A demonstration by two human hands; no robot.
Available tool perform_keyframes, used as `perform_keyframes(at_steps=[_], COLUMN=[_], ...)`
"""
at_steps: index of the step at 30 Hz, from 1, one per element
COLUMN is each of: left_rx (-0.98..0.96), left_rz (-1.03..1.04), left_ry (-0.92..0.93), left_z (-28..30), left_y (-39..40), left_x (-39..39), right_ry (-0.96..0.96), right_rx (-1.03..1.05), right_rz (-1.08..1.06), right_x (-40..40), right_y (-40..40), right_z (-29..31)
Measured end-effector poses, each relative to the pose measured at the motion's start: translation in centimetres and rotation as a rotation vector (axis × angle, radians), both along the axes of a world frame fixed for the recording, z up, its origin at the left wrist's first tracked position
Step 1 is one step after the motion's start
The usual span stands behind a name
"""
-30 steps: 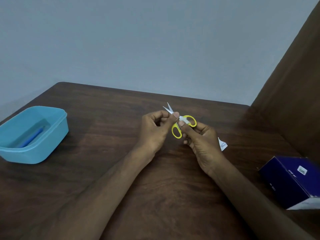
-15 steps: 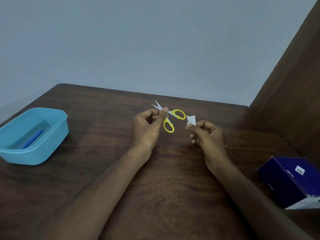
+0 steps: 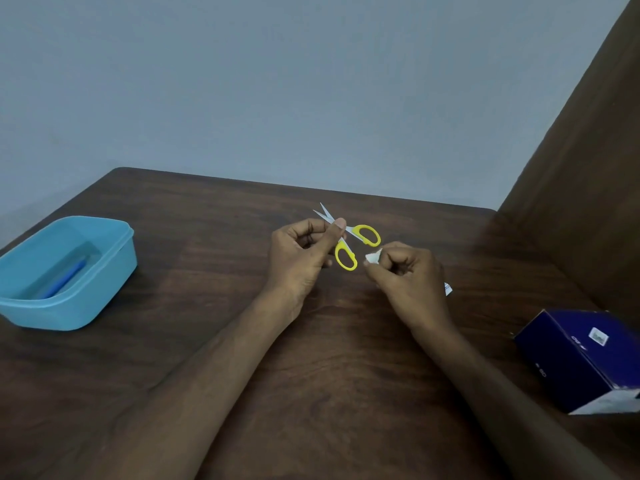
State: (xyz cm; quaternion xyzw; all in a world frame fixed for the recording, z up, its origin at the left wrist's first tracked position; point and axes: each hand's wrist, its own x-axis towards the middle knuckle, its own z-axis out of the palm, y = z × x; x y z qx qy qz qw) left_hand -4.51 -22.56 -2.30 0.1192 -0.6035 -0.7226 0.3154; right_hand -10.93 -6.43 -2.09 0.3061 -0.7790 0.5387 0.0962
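Small scissors [image 3: 349, 242] with yellow handles and slightly parted blades are held above the dark wooden table [image 3: 207, 341]. My left hand [image 3: 301, 258] pinches them near the pivot, blades pointing up and left, handles to the right. My right hand [image 3: 408, 275], just right of the handles, pinches a small white scrap of paper [image 3: 373, 258] between thumb and curled fingers. The scissors and the scrap are apart.
A light blue plastic tub [image 3: 69, 271] with a blue pen [image 3: 65, 278] inside stands at the left edge. A dark blue box [image 3: 581, 358] lies at the right. Another white scrap [image 3: 447, 289] lies on the table behind my right hand. A brown panel [image 3: 588, 168] rises at right.
A second ago both hands were together at the scissors' handles. My right hand pulled the white scrap off to the right, then lowered slightly; my left hand keeps the scissors.
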Motion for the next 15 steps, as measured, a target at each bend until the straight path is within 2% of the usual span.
perform_keyframes(at_steps=[8, 15], left_rx=[-0.004, -0.083], left_rz=[-0.018, -0.057], left_ry=[-0.006, 0.006], left_z=[-0.08, -0.26], left_y=[-0.09, 0.16], left_x=[-0.11, -0.11], right_ry=[-0.21, -0.484], right_rx=[0.013, -0.181], right_rz=[0.021, 0.175], right_x=[0.05, 0.54], right_y=[-0.24, -0.47], right_z=[-0.15, 0.53])
